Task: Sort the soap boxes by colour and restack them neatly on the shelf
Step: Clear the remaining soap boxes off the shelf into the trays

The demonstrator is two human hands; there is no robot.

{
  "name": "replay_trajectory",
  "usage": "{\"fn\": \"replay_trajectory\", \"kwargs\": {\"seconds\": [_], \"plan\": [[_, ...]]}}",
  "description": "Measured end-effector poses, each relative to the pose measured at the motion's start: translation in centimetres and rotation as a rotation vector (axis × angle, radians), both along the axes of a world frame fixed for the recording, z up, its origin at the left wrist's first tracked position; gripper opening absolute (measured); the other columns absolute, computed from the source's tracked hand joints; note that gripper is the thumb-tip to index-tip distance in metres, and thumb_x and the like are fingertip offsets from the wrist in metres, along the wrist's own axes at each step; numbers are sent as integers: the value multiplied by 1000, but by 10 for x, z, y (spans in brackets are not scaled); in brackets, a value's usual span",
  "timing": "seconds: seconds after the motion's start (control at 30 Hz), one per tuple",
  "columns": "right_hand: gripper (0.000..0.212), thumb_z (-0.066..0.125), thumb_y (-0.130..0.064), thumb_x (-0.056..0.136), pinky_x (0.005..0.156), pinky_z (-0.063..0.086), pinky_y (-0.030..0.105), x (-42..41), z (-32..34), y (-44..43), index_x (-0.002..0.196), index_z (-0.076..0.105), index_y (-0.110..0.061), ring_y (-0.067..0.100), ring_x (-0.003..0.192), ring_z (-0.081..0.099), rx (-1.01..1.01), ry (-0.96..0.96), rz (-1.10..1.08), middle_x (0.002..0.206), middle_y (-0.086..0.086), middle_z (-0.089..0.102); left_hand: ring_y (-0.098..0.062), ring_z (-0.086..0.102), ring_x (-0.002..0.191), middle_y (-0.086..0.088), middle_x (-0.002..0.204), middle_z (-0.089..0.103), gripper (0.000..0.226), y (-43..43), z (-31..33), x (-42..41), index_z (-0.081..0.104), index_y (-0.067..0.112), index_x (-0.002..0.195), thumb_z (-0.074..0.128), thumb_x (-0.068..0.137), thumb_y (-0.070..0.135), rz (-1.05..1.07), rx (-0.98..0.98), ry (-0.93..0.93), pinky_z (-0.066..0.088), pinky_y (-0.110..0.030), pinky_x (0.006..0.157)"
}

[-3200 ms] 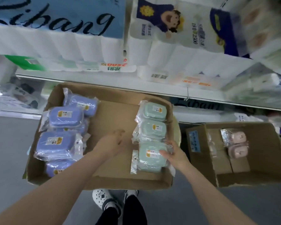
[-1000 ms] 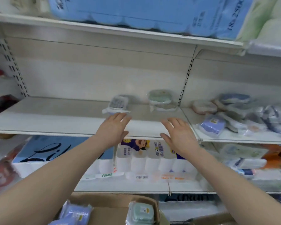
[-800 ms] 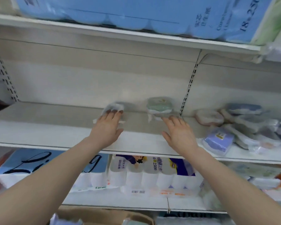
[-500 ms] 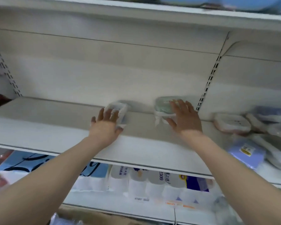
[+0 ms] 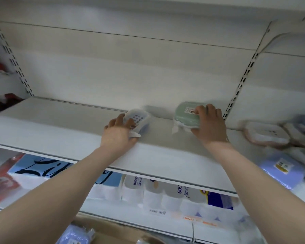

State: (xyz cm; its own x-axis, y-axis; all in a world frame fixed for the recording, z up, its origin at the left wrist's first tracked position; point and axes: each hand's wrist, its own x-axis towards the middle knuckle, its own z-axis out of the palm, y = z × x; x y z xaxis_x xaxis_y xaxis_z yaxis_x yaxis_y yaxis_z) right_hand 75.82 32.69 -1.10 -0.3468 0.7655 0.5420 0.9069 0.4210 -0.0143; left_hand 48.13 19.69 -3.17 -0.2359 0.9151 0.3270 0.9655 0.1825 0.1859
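At frame centre the left hand (image 5: 117, 133) gripped the blue soap box (image 5: 140, 119), the right hand (image 5: 210, 127) the green soap box (image 5: 185, 116), fingers curled round each on the shelf (image 5: 60, 125); apparently grasped for colour sorting.

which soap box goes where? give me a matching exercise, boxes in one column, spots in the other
Things
1 green plastic-wrapped soap box
2 pale blue plastic-wrapped soap box
3 pink plastic-wrapped soap box
4 lilac plastic-wrapped soap box

Places
a held by the right hand
b far right, nearest the viewer
c held by the left hand
d untouched, right of the slotted upright

Pairs: 1-a, 2-c, 3-d, 4-b
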Motion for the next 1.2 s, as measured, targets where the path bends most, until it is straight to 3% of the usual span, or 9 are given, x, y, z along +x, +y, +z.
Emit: {"fn": "replay_trajectory", "kwargs": {"seconds": [0.13, 0.23, 0.43, 0.53, 0.63, 0.7, 0.8, 0.9, 1.2], "plan": [[81, 86, -36, 47, 85, 40, 46, 4, 3, -11, 118, 54, -16, 39, 101, 47, -23, 32, -81, 108, 18, 49, -30, 59, 93, -2, 102, 64, 46, -20, 7, 17, 56, 23, 111, 47, 80, 55, -99, 105, -206, 47, -35, 75], [82, 83, -35, 57, 93, 41, 46, 6, 7, -27, 130, 48, -20, 39, 106, 44, -152, 115, -57, 117, 16, 40, -27, 58, 77, 2, 79, 60, 34, -32, 17, 29, 51, 22, 103, 48, 88, 52, -96, 177, -382, 43, -32, 64], [83, 69, -53, 67, 102, 33, 39, 13, 1, -54, 139, 38, -30, 36, 119, 37, -233, 45, -28, 137, 10, 33, -35, 60, 91, -16, 92, 64, 49, -28, 25, 31, 36, 7, 118, 37, 97, 52, 75, 80, -713, 43, -38, 73], [92, 49, -74, 63, 97, 34, 39, 16, -11, -61, 141, 38, -27, 34, 112, 47, -180, -27, -52, 133, 9, 50, -37, 60, 99, -20, 106, 63, 69, -25, 21, 27, 15, 11, 146, 36, 96, 53, 131, 116, -774, 42, -37, 79], [94, 59, -76, 61, 89, 43, 41, 15, -18, -69, 139, 45, -24, 36, 104, 52, -152, 52, -73, 123, 13, 56, -37, 49, 116, -21, 139, 35, 84, -31, 18, 26, 11, 24, 151, 53, 88, 60, 76, 99, -698, 39, -39, 91], [90, 59, -73, 63, 82, 47, 42, 11, -20, -77, 138, 46, -24, 38, 101, 53, -139, 87, -72, 119, 15, 55, -36, 38, 129, -18, 148, 23, 100, -34, 13, 25, 19, 25, 150, 66, 72, 68, 64, 15, -499, 36, -42, 102], [82, 63, -60, 72, 82, 47, 42, 6, -22, -85, 142, 40, -24, 39, 106, 50, -191, 97, -56, 124, 18, 50, -35, 37, 130, -16, 144, 37, 96, -35, 0, 23, 35, 16, 143, 72, 68, 64, 51, -43, -212, 32, -41, 106], [81, 68, -50, 73, 86, 47, 45, 8, -25, -95, 143, 40, -22, 40, 108, 47, -214, 121, -26, 124, 19, 48, -36, 50, 114, -17, 129, 52, 85, -39, -2, 28, 37, 8, 140, 73, 76, 51, 29, -22, -281, 39, -39, 96], [81, 71, -49, 75, 99, 37, 43, 27, -21, -168, 144, 37, -22, 35, 115, 43, -181, 188, -9, 127, 17, 44, -32, 57, 100, -10, 133, 39, 81, -107, -5, 37, 37, 10, 136, 78, 70, 34, -69, 145, -391, 38, -30, 73]]}}
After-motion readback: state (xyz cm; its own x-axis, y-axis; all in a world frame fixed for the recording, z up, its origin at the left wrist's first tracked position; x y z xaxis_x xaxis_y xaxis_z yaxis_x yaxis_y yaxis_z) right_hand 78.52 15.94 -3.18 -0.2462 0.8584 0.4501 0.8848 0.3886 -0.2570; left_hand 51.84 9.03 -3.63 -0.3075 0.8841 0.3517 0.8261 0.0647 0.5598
